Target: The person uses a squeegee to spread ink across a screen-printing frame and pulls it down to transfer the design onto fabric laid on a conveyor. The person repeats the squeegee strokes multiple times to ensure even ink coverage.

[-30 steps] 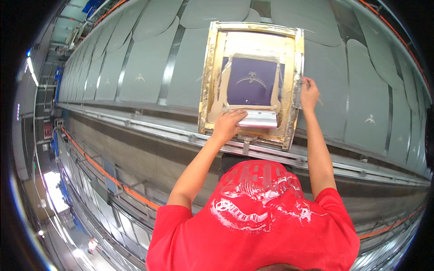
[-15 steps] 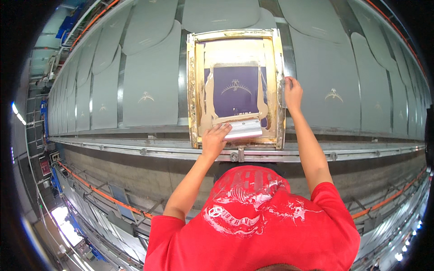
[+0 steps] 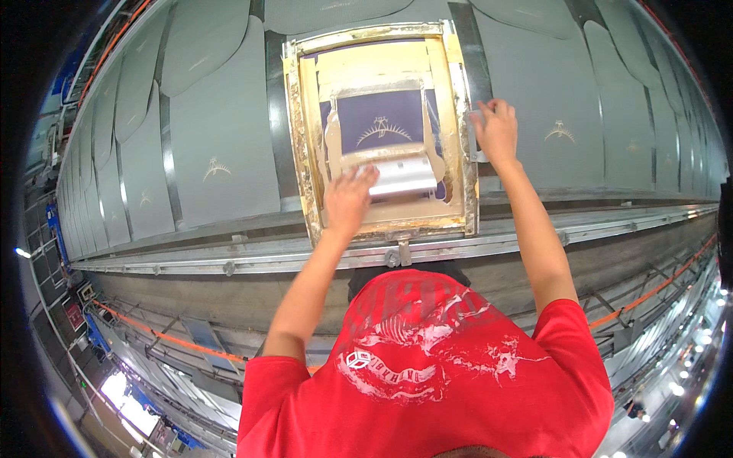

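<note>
My left hand point(image 3: 351, 200) grips the left end of a squeegee point(image 3: 403, 175) with a silvery metal holder. The squeegee lies across the lower middle of a screen-printing frame point(image 3: 292, 145), tilted slightly. Beige ink point(image 3: 333, 137) streaks both sides of the dark purple mesh point(image 3: 365, 114), where a pale arched emblem shows above the squeegee. Beside the frame's right edge is my right hand point(image 3: 498, 131), fingers partly bent and apart. Its fingertips are close to a small metal plate point(image 3: 475, 128) on that edge; whether they touch it is unclear.
Grey flat panels point(image 3: 221, 130) run along both sides, several bearing a pale printed emblem point(image 3: 560, 131). A metal rail point(image 3: 305, 262) with bolts passes in front of me, under a bracket point(image 3: 405, 252) on the frame. An orange line point(image 3: 175, 332) crosses the structure at lower left.
My left hand has pushed the squeegee away from me, up the mesh from the frame's near end. My right hand's fingers have spread a little. The whole view has shifted slightly.
</note>
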### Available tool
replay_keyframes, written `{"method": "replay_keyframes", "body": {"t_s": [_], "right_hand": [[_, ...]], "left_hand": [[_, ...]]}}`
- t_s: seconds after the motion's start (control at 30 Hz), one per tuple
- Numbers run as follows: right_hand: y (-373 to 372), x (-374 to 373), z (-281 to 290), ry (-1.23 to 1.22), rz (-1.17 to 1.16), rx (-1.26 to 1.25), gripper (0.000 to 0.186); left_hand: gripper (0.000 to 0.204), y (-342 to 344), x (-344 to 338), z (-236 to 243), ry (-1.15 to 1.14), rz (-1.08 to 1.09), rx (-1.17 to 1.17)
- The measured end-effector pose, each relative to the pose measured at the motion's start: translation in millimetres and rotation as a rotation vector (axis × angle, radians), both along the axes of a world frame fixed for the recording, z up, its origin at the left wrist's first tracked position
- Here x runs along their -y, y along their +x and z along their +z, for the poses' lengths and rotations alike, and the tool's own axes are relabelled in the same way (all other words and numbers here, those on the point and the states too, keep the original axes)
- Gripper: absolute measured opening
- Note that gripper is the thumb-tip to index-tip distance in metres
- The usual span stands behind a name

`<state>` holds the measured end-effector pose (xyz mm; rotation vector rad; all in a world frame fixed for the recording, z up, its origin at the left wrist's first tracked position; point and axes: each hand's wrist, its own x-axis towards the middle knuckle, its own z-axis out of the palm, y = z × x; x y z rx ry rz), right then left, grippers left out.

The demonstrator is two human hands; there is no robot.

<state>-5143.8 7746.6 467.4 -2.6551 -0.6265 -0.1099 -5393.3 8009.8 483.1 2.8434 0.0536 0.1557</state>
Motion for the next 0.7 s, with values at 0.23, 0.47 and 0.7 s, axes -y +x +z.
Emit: {"method": "replay_keyframes", "body": {"t_s": [0.23, 0.47, 0.7], "right_hand": [[26, -100, 68, 0.036, 0.521, -0.187, 0.046], [-40, -79, 20, 0.132, 0.433, -0.186, 0.044], [-125, -37, 32, 0.146, 0.428, -0.327, 0.048]], "left_hand": [[0.043, 147, -70, 37, -0.159, 0.126, -0.173], [0.044, 105, -52, 7, -0.167, 0.063, -0.068], [0.052, 9, -8, 13, -0.125, 0.034, -0.073]]}}
